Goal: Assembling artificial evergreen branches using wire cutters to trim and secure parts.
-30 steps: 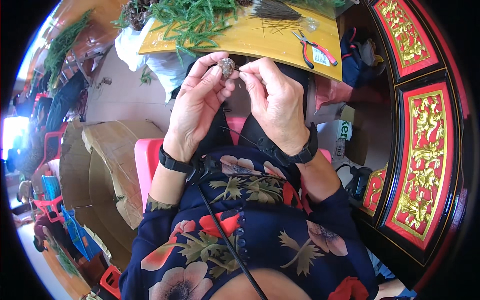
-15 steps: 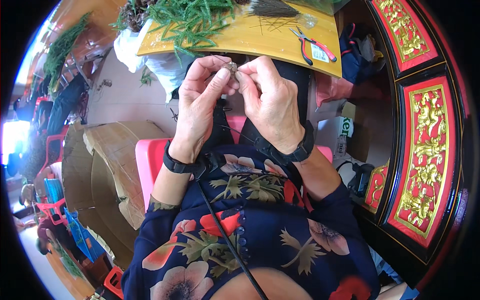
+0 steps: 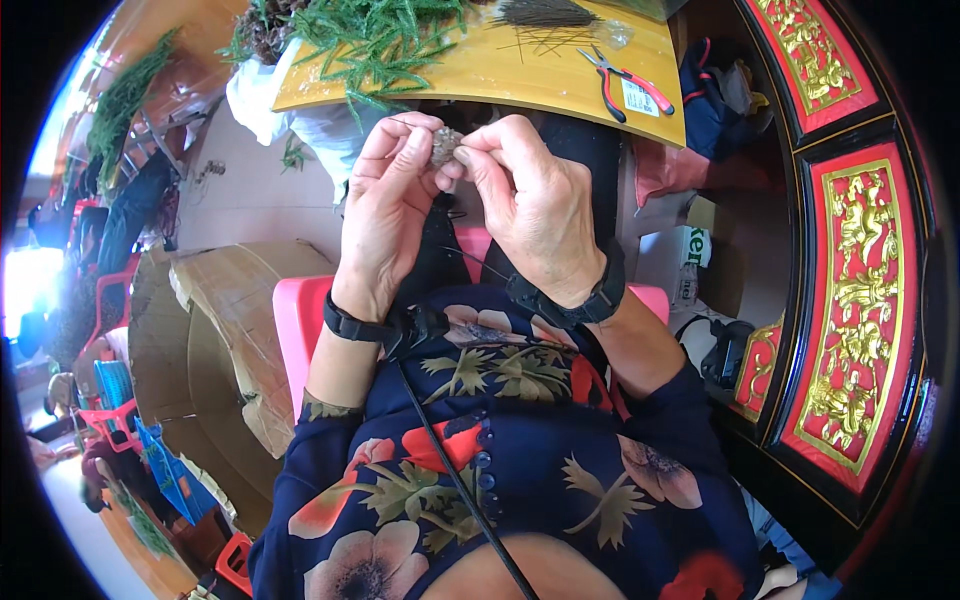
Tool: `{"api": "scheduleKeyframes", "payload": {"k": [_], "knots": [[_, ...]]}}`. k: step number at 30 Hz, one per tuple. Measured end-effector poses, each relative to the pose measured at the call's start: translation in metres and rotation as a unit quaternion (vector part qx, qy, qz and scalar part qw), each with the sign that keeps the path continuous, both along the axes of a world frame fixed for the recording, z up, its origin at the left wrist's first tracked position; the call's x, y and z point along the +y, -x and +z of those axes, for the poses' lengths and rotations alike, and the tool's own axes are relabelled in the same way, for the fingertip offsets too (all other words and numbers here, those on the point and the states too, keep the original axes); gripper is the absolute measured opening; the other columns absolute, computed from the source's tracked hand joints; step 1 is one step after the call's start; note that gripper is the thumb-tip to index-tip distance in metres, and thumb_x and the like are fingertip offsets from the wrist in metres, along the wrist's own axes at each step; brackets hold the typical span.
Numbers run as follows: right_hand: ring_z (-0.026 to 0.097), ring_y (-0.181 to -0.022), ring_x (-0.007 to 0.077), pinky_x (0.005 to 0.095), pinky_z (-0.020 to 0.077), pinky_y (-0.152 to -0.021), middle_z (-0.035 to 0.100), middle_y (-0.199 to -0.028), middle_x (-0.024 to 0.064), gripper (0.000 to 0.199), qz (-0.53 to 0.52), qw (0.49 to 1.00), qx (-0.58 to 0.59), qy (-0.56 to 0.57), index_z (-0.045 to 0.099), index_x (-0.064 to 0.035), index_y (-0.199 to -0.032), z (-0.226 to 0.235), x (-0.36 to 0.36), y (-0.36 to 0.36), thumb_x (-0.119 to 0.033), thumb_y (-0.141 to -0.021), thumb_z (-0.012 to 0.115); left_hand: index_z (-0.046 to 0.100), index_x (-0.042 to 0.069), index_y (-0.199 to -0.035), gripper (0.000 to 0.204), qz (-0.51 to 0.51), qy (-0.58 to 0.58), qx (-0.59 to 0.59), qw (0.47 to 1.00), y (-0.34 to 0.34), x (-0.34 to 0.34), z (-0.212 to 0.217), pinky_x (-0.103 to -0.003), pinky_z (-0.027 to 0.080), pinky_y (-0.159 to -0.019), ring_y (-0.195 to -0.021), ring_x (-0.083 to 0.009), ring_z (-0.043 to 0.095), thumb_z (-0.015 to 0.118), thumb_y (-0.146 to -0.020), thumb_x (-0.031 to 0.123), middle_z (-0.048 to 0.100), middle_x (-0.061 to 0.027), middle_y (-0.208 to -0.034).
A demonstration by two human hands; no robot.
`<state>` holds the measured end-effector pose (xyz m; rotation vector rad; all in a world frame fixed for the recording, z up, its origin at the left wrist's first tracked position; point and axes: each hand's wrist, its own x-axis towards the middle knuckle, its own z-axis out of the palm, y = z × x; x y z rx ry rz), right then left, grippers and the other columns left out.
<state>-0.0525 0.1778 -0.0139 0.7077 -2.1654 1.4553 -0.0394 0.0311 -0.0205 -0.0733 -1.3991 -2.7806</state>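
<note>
A small grey-brown pine cone (image 3: pixel 446 147) is up in front of me, just off the table's near edge. My left hand (image 3: pixel 388 200) grips it between thumb and fingers, the other fingers curled behind. A thin dark wire (image 3: pixel 402 121) sticks out beside the left fingertips. At the cone's right side, my right hand (image 3: pixel 535 200) is closed in a pinch, thumb and forefinger touching its edge. Whether wire also lies between those right fingertips is hidden.
On the yellow table (image 3: pixel 500 82) lie green artificial sprigs (image 3: pixel 385 45), a bundle of dark wires (image 3: pixel 545 14) and red-handled pliers (image 3: pixel 628 85). Brown pine cones (image 3: pixel 268 30) are heaped at its left end. A cardboard box (image 3: pixel 215 340) stands left; a carved red-and-gold panel (image 3: pixel 850 320) rises right.
Both hands have shifted slightly left with the pine cone. The cone has turned and shows more of itself, and the right fingertips have slid lower along its edge.
</note>
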Motion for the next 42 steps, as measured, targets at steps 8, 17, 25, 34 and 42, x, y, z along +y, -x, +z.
{"api": "scheduleKeyframes", "payload": {"k": [8,17,25,34,42], "knots": [[0.067,-0.063,0.0199,0.0263,0.0501,-0.055,0.065,-0.073,0.0104,0.005,0.017,0.999,0.046,0.016,0.057,-0.0006,-0.089,-0.002,-0.002,-0.003,0.001,-0.086,0.060,0.050,0.007,-0.113,0.019,-0.087,-0.153,0.009,0.984,0.004,-0.018,-0.006,-0.025,0.045,-0.074,-0.083,-0.0164,0.051,0.048,-0.098,0.017,0.054,-0.0139,-0.105],[0.067,-0.064,0.0186,0.0256,0.0501,-0.056,0.065,-0.072,0.0092,0.005,0.027,0.999,0.032,0.019,0.057,-0.0006,-0.090,-0.006,0.000,0.001,0.002,-0.086,0.059,0.048,0.008,-0.115,0.021,-0.115,-0.177,0.012,0.977,0.001,-0.016,-0.008,-0.025,0.044,-0.072,-0.080,-0.0161,0.048,0.048,-0.098,0.020,0.052,-0.0143,-0.106],[0.058,-0.057,0.0084,0.0215,0.0454,-0.051,0.065,-0.071,0.0048,0.006,0.094,0.993,-0.005,0.072,0.058,-0.0009,-0.091,-0.003,0.003,0.006,0.003,-0.087,0.059,0.048,0.008,-0.111,0.017,-0.167,-0.163,0.078,0.969,0.002,-0.019,-0.013,-0.024,0.043,-0.069,-0.077,-0.0147,0.046,0.048,-0.098,0.020,0.052,-0.0133,-0.104],[0.053,-0.053,0.0052,0.0191,0.0421,-0.048,0.064,-0.071,0.0017,0.005,0.115,0.989,0.014,0.088,0.061,-0.0023,-0.090,-0.002,0.009,0.015,0.001,-0.086,0.062,0.049,0.007,-0.106,0.016,-0.092,-0.091,0.050,0.990,-0.005,-0.011,-0.005,-0.024,0.045,-0.073,-0.081,-0.0162,0.052,0.046,-0.099,0.021,0.053,-0.0156,-0.103],[0.056,-0.059,0.0072,0.0198,0.0440,-0.053,0.064,-0.074,0.0031,0.006,0.128,0.989,0.058,0.041,0.063,-0.0013,-0.088,0.000,0.020,0.025,0.002,-0.083,0.064,0.049,0.006,-0.103,0.014,-0.157,-0.051,0.047,0.985,-0.005,-0.016,-0.003,-0.024,0.047,-0.073,-0.084,-0.0161,0.054,0.046,-0.098,0.018,0.056,-0.0183,-0.106]]}}
